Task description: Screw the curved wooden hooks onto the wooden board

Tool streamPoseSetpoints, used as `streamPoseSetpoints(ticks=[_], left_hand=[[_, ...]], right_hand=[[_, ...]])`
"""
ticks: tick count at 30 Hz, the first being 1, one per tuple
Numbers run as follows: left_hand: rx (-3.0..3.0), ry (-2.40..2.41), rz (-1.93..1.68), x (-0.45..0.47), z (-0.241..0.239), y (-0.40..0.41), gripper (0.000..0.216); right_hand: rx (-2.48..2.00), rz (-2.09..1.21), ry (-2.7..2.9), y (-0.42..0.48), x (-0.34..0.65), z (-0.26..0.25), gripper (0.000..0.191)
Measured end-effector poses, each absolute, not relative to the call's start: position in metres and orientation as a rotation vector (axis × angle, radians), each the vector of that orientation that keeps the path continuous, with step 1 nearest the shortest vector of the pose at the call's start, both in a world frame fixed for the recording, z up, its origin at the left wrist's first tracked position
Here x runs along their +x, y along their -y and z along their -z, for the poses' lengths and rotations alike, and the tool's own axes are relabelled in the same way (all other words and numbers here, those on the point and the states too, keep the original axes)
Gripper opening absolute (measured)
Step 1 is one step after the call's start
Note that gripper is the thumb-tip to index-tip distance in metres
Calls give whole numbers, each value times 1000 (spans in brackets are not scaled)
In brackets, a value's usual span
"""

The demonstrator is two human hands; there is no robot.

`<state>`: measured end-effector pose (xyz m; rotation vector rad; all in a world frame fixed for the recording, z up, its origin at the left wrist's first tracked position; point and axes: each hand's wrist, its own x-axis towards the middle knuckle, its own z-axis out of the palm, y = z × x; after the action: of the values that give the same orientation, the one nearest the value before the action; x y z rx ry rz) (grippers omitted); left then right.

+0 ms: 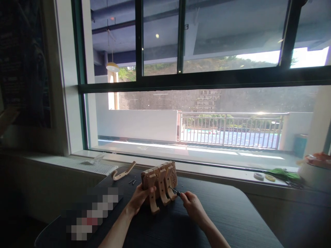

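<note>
My left hand grips the left end of a thick brown board with a ridged edge, its thumb lying over the front. Three curved wooden hooks sit side by side on the board's face. In my closed right hand is a screwdriver with a dark handle. Its thin shaft points at the rightmost hook, with the tip at or very near a hole there; I cannot make out a screw head. Another wooden hook lies loose on the table, with several small screws beside it.
The dark table has a rounded far corner and stands against a window sill. A blurred-out patch covers the table's left part. Tape rolls and a green bundle lie on the sill at right. A clear plastic bag rests at left.
</note>
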<state>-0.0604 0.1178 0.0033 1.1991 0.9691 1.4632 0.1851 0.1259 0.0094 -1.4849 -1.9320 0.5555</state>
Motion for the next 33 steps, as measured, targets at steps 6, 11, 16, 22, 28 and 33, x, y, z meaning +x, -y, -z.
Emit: streamPoseSetpoints(ticks=[6, 11, 16, 22, 28, 33], left_hand=[[1194, -1006, -1491, -58, -3, -118, 40], [1179, -1030, -1473, -58, -6, -116, 40], [1184, -1031, -1447, -57, -11, -114, 41], [1184, -1069, -1473, -57, -9, -115, 40], [1187, -1060, -1459, -56, -7, -115, 39], [1177, -1032, -1456, -56, -10, -113, 40]], right_hand=[[-1420, -151, 2075, -110, 184, -19, 30], [-1222, -112, 2136, -107, 180, -18, 21], [-1342, -429, 1858, -119, 177, -10, 21], [-1418, -582, 1762, -123, 181, -12, 28], [-1284, -43, 2090, -104, 184, -26, 21], [-1259, -56, 2061, -110, 185, -20, 21]])
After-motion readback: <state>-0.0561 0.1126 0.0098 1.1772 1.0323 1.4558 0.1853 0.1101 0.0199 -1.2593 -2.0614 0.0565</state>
